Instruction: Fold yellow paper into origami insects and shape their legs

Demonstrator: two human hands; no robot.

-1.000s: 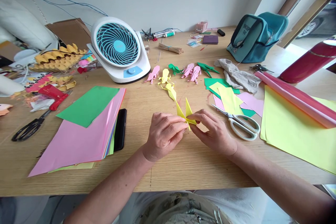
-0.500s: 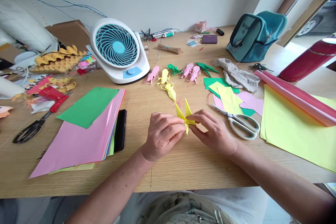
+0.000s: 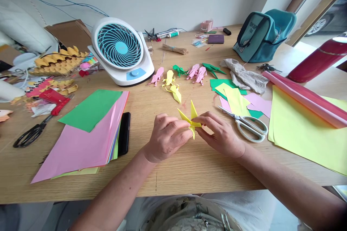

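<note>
A small folded yellow paper piece [image 3: 190, 118] with two pointed flaps sticking up is held just above the wooden table [image 3: 173, 173]. My left hand [image 3: 166, 138] pinches its left side with thumb and fingers closed. My right hand [image 3: 220, 134] pinches its right side in the same way. Both hands meet at the middle of the table. Beyond them lies a row of finished paper figures: a pink one [image 3: 157, 75], two yellow ones [image 3: 170, 78], a green one [image 3: 179, 70], further pink ones [image 3: 197, 73] and another green one [image 3: 213, 68].
White-handled scissors [image 3: 251, 127] lie right of my right hand beside cut paper scraps [image 3: 235, 99]. A stack of coloured sheets [image 3: 84, 133] and a black phone [image 3: 124, 133] lie to the left. A desk fan [image 3: 120, 52], black scissors [image 3: 29, 133], a teal bag [image 3: 260, 36], a yellow sheet [image 3: 303, 130] and a red bottle [image 3: 320, 61] stand around.
The left pointed flap of the yellow paper has dropped lower and out to the left. Both hands have stayed in place, pinching the piece.
</note>
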